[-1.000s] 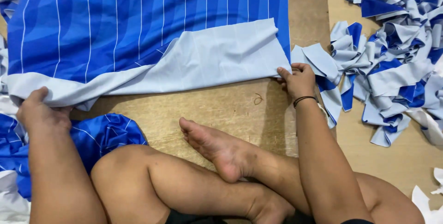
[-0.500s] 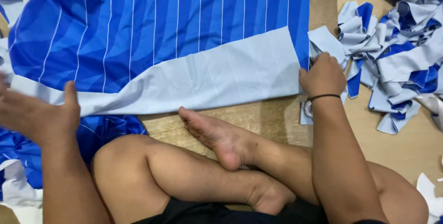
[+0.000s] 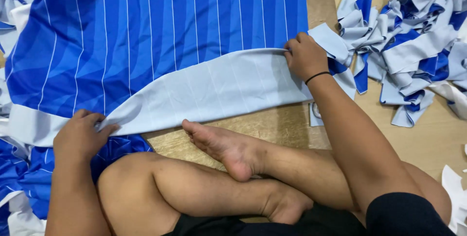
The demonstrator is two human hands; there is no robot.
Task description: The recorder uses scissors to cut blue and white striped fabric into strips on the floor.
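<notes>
A large blue striped cloth (image 3: 146, 36) lies flat on the wooden floor (image 3: 272, 129), its pale grey hem fold (image 3: 204, 92) turned back towards a seated person's crossed legs. It looks thin, light and limp — best held at the edge. The right hand (image 3: 305, 57) pinches the fold's far end; the left hand (image 3: 80, 136) has fingers closed on its near end. Beyond the right fingers sits a scrap pile (image 3: 408, 31) — partly cut off. The cloth's top and left edges run out of view.
</notes>
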